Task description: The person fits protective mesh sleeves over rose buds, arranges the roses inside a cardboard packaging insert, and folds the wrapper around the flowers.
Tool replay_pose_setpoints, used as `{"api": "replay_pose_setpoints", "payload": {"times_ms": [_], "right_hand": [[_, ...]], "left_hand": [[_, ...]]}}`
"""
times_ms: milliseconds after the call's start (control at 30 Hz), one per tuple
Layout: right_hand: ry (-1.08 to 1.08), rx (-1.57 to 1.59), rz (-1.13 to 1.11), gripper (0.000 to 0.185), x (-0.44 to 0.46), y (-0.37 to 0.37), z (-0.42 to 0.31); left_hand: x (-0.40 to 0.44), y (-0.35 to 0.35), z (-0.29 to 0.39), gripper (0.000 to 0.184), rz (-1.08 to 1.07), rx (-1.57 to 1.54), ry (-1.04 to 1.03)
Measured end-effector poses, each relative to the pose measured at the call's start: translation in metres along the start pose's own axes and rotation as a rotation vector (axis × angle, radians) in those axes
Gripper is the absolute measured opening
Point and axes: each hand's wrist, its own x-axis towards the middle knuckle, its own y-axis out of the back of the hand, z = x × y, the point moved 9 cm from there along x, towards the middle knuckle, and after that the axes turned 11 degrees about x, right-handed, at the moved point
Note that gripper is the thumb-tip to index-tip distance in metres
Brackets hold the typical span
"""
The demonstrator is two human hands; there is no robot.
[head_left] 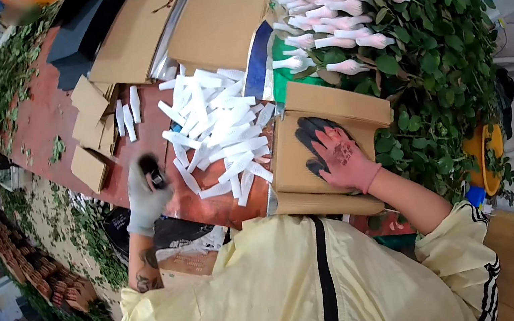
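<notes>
My left hand point(146, 196), in a whitish glove, is raised over the red table. Its fingers are curled around a small black object point(153, 172), blurred and too unclear to name. My right hand point(347, 162), in a pink-red glove, lies flat with its fingers spread. Under it is a dark glove point(316, 137), resting on a piece of cardboard point(288, 162). Between the hands is a loose pile of white foam net sleeves point(217, 123). Three more sleeves point(129, 117) lie apart on the left.
Rows of pinkish flower heads in white nets point(347, 6) lie at the upper right, with leafy stems point(437, 55) beside them. Large cardboard sheets point(219, 17) cover the back. Small cardboard pieces point(89, 114) sit on the red table point(35, 116). Cut leaves litter the floor point(52, 215) at left.
</notes>
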Motion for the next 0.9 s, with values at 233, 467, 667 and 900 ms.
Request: {"api": "replay_pose_setpoints", "payload": {"times_ms": [233,467,667,900], "right_hand": [[0.032,-0.046,0.061,0.069,0.002,-0.004,0.004],[0.016,-0.067,0.065,0.070,0.002,0.000,-0.001],[0.024,-0.068,0.059,0.070,0.004,0.000,-0.002],[0.040,-0.102,0.103,0.071,0.003,0.004,-0.004]], "left_hand": [[0.048,-0.089,0.102,0.054,0.007,-1.533,-0.166],[0.078,-0.129,0.127,0.062,-0.076,-1.617,-0.105],[0.086,-0.131,0.125,0.063,-0.114,-1.646,-0.074],[0.094,-0.130,0.141,0.067,-0.286,-1.536,-0.154]]}}
